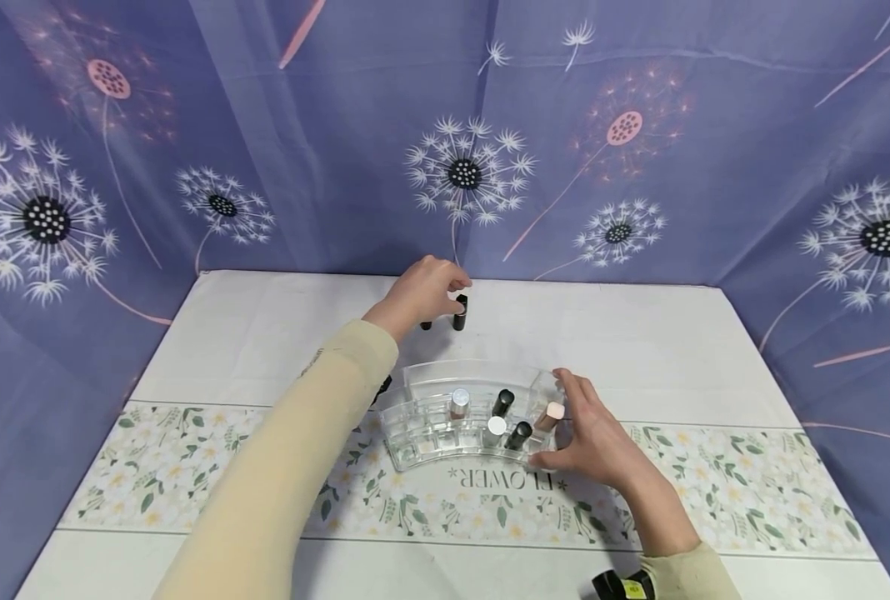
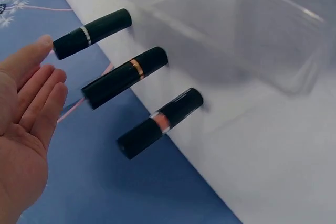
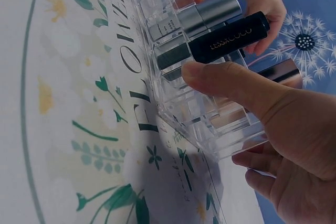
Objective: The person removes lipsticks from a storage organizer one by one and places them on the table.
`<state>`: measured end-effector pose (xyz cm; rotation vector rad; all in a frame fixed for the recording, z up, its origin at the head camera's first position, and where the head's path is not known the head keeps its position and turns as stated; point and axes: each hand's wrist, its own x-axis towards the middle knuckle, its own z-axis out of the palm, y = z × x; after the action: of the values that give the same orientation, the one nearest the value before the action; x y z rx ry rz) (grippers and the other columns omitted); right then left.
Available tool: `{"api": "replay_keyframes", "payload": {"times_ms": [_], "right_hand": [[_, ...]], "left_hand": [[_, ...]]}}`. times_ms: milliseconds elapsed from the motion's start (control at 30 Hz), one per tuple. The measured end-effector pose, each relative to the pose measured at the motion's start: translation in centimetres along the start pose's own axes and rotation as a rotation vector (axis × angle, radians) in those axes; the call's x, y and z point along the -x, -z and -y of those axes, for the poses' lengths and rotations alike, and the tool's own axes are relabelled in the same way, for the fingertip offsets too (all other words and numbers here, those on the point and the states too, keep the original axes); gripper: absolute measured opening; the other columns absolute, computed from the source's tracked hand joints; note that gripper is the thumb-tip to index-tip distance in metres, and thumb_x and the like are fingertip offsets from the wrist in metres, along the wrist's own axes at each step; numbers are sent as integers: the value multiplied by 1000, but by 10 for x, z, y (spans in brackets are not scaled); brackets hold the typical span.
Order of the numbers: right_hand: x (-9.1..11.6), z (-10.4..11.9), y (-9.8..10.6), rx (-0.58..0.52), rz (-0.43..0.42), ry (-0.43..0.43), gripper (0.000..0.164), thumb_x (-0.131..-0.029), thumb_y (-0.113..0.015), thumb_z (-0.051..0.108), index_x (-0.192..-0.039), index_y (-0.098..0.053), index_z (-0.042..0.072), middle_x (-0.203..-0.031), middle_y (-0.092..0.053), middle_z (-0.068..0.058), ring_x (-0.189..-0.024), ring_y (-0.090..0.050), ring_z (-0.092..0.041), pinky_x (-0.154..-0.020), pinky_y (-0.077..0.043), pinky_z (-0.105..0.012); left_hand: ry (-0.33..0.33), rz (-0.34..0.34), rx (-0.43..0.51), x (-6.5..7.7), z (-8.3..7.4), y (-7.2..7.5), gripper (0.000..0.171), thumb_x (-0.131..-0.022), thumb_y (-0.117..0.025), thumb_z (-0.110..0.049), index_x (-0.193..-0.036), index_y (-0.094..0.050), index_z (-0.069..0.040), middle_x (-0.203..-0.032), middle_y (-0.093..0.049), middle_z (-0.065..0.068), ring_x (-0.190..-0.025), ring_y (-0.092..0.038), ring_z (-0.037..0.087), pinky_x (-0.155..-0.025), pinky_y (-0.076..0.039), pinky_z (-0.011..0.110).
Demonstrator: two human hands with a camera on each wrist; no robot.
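A clear, curved lipstick organizer (image 1: 482, 369) stands on the table, with several tubes in its slots at the right. My right hand (image 1: 598, 437) holds its right end, thumb along the front and fingers behind. In the right wrist view the thumb lies beside a black tube (image 3: 228, 43) and a silver-capped tube (image 3: 202, 17). Behind the organizer, my left hand (image 1: 424, 292) reaches to a black lipstick (image 1: 459, 315). Its thumb is right at the end of the silver-banded lipstick (image 2: 94, 33); the fingers are extended. Beside that stand a gold-banded lipstick (image 2: 126, 76) and one with a coral band (image 2: 160, 123).
The white table (image 1: 265, 333) carries a floral strip (image 1: 182, 467) with printed lettering under the organizer. A purple-blue dandelion curtain (image 1: 355, 125) encloses the back and sides. The left sleeve (image 1: 280, 450) crosses the table left of the organizer.
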<state>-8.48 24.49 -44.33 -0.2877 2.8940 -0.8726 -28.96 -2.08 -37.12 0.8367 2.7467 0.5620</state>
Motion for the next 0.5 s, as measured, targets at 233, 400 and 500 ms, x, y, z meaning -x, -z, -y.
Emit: {"api": "replay_keyframes", "payload": {"times_ms": [233, 400, 500], "right_hand": [[1, 0, 0, -10, 5, -3, 134, -67, -102, 47, -166, -23, 5, -159, -37, -27, -133, -56, -52, -100, -53, -69], [0, 0, 0, -12, 4, 2, 134, -67, -102, 48, -166, -23, 5, -157, -38, -27, -132, -56, -52, -101, -53, -69], [0, 0, 0, -8, 2, 5, 134, -66, -102, 48, -166, -23, 5, -157, -38, -27, -131, -56, -52, -101, -53, -69]], "left_hand": [[-71, -29, 117, 12, -3, 14, 45, -95, -84, -15, -138, -73, -11, -133, -74, 6, -124, -68, 22, -107, -54, 35], [-129, -41, 189, 22, 3, 16, 44, -94, -86, -17, -136, -74, -12, -133, -74, 5, -124, -68, 22, -106, -54, 33], [-143, -45, 223, 29, 4, 16, 45, -93, -86, -22, -136, -74, -16, -136, -73, 2, -126, -68, 22, -107, -54, 34]]}}
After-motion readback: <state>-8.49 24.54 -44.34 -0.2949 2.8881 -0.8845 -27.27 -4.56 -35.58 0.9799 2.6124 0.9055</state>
